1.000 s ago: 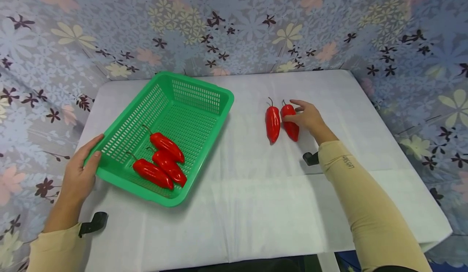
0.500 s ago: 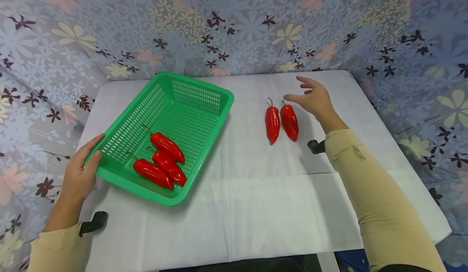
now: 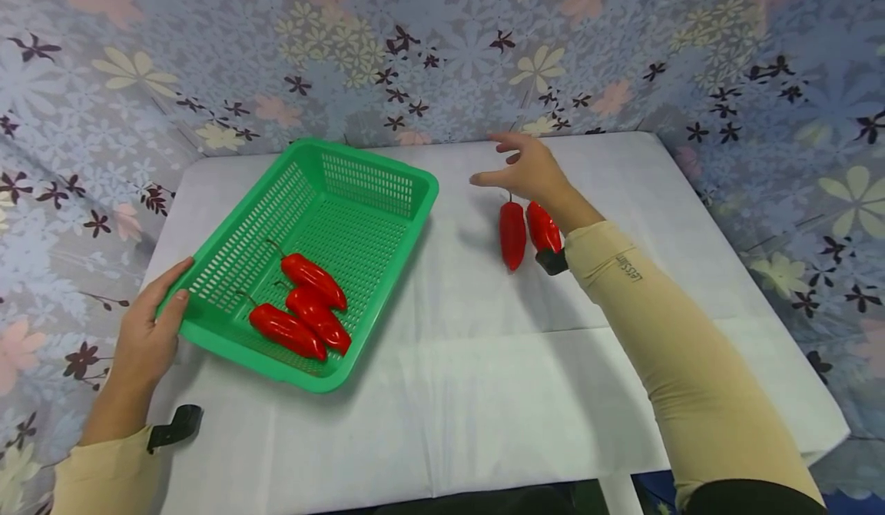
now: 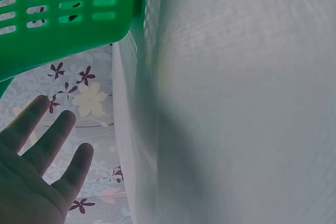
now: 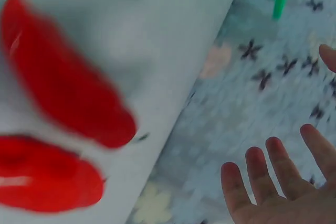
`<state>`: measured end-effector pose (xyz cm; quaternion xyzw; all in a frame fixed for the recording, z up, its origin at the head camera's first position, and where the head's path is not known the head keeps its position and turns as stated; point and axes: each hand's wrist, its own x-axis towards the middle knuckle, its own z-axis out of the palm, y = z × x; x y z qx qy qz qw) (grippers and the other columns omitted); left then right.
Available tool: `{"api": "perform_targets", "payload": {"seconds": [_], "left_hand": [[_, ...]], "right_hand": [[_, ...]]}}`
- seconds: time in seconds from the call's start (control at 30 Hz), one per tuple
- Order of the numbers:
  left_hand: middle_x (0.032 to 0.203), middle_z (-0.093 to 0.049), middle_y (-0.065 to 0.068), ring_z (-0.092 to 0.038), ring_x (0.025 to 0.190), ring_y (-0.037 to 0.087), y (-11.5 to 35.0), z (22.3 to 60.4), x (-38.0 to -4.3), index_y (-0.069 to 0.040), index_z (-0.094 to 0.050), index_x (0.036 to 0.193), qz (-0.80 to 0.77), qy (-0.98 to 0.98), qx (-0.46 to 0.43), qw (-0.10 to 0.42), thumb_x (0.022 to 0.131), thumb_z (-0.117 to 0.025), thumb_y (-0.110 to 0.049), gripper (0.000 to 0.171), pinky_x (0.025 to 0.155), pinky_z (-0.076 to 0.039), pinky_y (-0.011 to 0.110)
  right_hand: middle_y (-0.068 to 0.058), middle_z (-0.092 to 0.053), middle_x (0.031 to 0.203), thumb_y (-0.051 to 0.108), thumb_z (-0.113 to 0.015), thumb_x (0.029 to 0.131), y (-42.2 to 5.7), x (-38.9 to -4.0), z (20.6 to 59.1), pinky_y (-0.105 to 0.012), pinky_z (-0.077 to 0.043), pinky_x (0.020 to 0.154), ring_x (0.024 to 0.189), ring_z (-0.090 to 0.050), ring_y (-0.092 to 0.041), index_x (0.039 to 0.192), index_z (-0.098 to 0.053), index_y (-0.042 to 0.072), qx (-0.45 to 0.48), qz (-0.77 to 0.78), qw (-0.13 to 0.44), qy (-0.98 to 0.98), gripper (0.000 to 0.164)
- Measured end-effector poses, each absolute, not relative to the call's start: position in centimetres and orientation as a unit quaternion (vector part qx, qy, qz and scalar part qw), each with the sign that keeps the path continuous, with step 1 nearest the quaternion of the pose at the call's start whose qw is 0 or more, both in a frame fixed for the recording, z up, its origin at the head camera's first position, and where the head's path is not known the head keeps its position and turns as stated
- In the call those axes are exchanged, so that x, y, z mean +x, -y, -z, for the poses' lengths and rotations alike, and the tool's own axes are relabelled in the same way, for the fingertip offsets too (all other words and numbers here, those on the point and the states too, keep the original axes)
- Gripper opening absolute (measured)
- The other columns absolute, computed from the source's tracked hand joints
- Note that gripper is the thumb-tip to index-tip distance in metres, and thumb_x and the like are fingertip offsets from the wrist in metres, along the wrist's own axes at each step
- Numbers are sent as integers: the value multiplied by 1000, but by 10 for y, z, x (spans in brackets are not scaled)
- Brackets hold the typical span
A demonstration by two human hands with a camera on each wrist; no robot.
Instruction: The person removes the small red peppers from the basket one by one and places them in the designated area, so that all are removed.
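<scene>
My left hand holds the near left corner of a green plastic basket, thumb at the rim. In the left wrist view, three fingers extend, spread, beside the basket's slotted wall. Inside the basket, three glossy red peppers lie close together. Two more red peppers lie side by side on the table: the left pepper and the right pepper, partly covered by my right wrist. Above their stem ends, my right hand hovers with fingers spread and nothing in it, as the right wrist view also shows.
A white cloth covers the table. Floral fabric hangs behind the table and along both sides. A small black wrist camera juts from the right sleeve, another wrist camera from the left.
My right hand lets go of the right pepper, lifts away toward the back, then moves left over the two table peppers. The left hand and basket stay put.
</scene>
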<state>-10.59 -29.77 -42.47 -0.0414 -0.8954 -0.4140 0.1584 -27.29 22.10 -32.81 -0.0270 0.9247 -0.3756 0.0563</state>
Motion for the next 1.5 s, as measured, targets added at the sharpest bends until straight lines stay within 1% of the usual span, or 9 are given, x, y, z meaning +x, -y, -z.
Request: {"api": "perform_targets", "payload": {"seconds": [0.2,0.33,0.57,0.67,0.87,1.07,1.23,1.33,1.5], "left_hand": [[152,-44,18,-37,141,16,299,424,-106,-19,-47,153,409,898,-40,158,107,-45,-19,46,113,-22,27],[153,-44,17,-37,140,17,299,424,-107,-20,-47,153,408,899,-41,154,107,-45,-20,46,112,-22,26],[153,-43,16,-37,140,16,300,424,-105,-19,-47,153,412,897,-41,151,107,-46,-20,46,111,-22,25],[153,-43,17,-37,140,17,300,424,-104,-19,-47,153,415,896,-39,151,107,-46,-20,46,111,-22,26],[153,-44,16,-38,139,18,299,424,-105,-20,-48,153,419,895,-35,150,107,-46,-20,46,111,-23,26],[153,-45,15,-40,136,12,298,426,-109,-20,-49,152,423,892,-38,156,107,-47,-20,45,108,-25,22],[152,-46,15,-40,134,8,299,426,-110,-18,-50,151,428,889,-39,160,106,-48,-19,45,107,-25,20],[152,-45,15,-40,136,11,299,426,-110,-18,-49,152,429,889,-35,156,106,-47,-19,45,109,-24,23],[152,-46,16,-39,135,6,300,428,-109,-17,-49,151,426,890,-35,157,106,-48,-19,45,108,-25,21]], "right_hand": [[-5,-51,145,42,-85,79,-180,-274,325,-41,-50,93,127,-49,-26,151,-49,26,-89,389,72,-914,82],[-5,-52,144,39,-87,78,-156,-271,325,-41,-48,94,125,-49,-26,151,-50,27,-134,399,89,-903,82],[-13,-53,143,32,-88,78,-117,-267,332,-43,-44,98,129,-47,-33,148,-53,16,-223,400,95,-884,80],[-11,-53,144,33,-88,78,-101,-266,335,-42,-43,101,132,-46,-31,148,-52,17,-250,388,102,-881,81],[-6,-52,144,33,-88,78,-72,-259,344,-37,-43,100,131,-47,-25,149,-52,20,-278,372,130,-876,80],[-4,-50,148,33,-89,77,-46,-250,350,-32,-43,100,131,-47,-22,150,-51,20,-312,343,169,-870,82],[-4,-46,151,31,-90,76,-30,-243,355,-32,-41,103,136,-41,-20,152,-49,21,-324,312,197,-871,86],[-2,-44,152,32,-91,75,-22,-242,361,-30,-39,105,138,-39,-18,152,-48,22,-335,289,202,-874,89],[-2,-45,153,30,-90,76,-8,-241,371,-27,-40,103,138,-38,-18,153,-47,18,-361,284,217,-861,89]]}}
